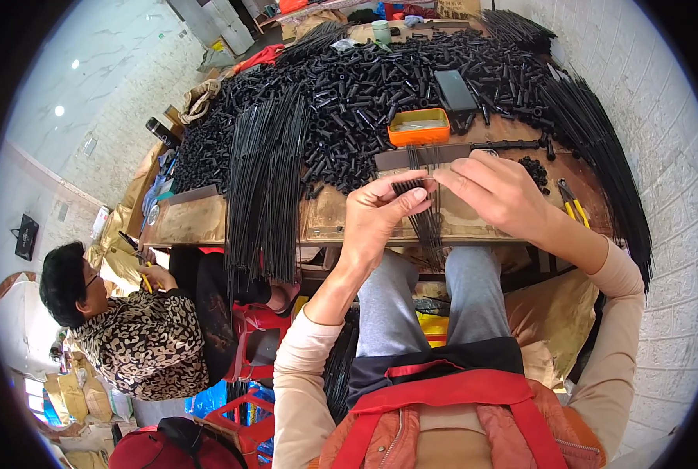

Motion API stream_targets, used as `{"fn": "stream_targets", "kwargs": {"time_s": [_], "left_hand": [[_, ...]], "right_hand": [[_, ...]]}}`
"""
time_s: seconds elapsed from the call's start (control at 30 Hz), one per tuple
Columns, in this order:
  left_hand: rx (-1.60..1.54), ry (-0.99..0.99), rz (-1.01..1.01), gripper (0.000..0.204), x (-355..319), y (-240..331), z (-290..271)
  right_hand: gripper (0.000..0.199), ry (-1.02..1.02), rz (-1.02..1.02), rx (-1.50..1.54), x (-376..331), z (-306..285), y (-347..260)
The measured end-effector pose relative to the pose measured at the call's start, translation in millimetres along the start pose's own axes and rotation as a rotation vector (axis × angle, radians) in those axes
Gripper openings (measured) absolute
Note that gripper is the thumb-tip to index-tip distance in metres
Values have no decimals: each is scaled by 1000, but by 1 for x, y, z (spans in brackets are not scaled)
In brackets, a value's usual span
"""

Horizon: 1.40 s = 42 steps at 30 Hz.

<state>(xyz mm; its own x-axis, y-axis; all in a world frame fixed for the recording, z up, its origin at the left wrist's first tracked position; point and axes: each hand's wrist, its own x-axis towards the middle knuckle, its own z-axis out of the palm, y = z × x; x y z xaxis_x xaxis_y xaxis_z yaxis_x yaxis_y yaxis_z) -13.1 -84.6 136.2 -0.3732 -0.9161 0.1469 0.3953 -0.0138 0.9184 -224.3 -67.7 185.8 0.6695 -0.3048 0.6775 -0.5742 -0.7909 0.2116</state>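
A dark ribbed piece (408, 187), partly covered by fingers, sits at mid-frame, grasped by the person's left hand (372, 207). The right hand (493, 187) bends its fingertips close beside it; whether they grip anything cannot be told. Thin black rods (427, 230) behind are partly hidden. Heaped black parts (357, 86) across the upper frame blur together, hiding much of the worktop (329, 213).

From a distance I watch through one fisheye camera, worn on the head. It faces down and forward over the lap (389, 309), with left hand (382, 207) and right hand (497, 187) near, the table (322, 213) beyond, the wall (671, 313) bending toward the rim.
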Motion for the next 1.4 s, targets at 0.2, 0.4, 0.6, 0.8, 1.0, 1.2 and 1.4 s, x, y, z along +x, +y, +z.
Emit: {"fn": "stream_targets", "kwargs": {"time_s": [0.2,0.4,0.6,0.8,1.0,1.2,1.4], "left_hand": [[5,-27,0,27,1,-1,1],[21,-40,0,27,1,1,0],[78,-19,-43,28,-1,2,3],[42,-1,7,27,0,-1,1],[52,-55,-22,28,3,1,2],[14,-42,-39,28,2,-1,-3],[40,-49,-42,30,2,1,-6]], "right_hand": [[34,2,-26,5,-1,0,2],[36,8,-63,-54,3,-4,0],[37,15,-129,-94,5,-1,-6],[38,86,64,3,0,-4,-7],[35,-93,119,14,-17,-22,5],[35,-45,126,94,-15,-15,1],[35,-31,112,145,-13,-5,1]]}}
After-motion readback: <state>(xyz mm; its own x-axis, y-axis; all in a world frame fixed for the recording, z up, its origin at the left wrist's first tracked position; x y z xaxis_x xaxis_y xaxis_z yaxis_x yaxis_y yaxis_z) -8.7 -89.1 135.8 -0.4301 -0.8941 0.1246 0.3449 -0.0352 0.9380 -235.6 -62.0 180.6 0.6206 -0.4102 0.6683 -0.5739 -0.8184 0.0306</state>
